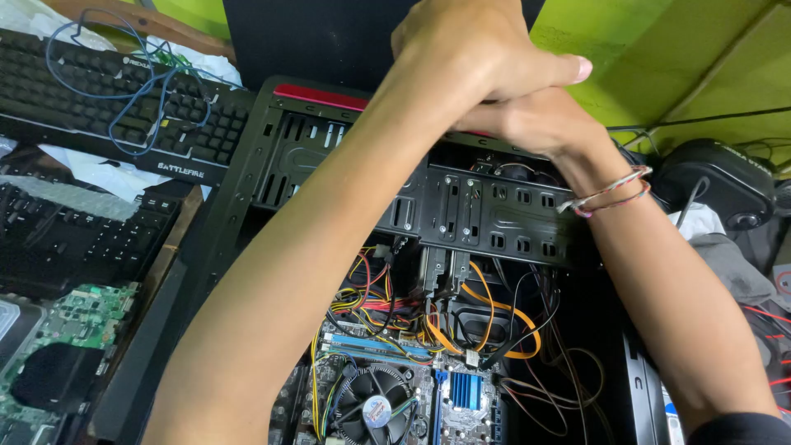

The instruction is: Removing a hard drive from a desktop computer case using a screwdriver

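In the head view we see our left hand (470, 49) closed in a fist over our right hand (535, 119), both at the far edge of the open computer case (272, 148). What the hands hold we cannot tell. Inside the case are a drive cage (486, 214), coloured cables (395, 305), a motherboard (461, 395) and a cooler fan (375, 404).

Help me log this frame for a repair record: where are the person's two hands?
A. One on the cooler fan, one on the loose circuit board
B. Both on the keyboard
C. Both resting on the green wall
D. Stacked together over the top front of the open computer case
D: the left hand lies over the right hand, pressed together above the drive-bay end of the open computer case, well away from the keyboard and the cooler fan.
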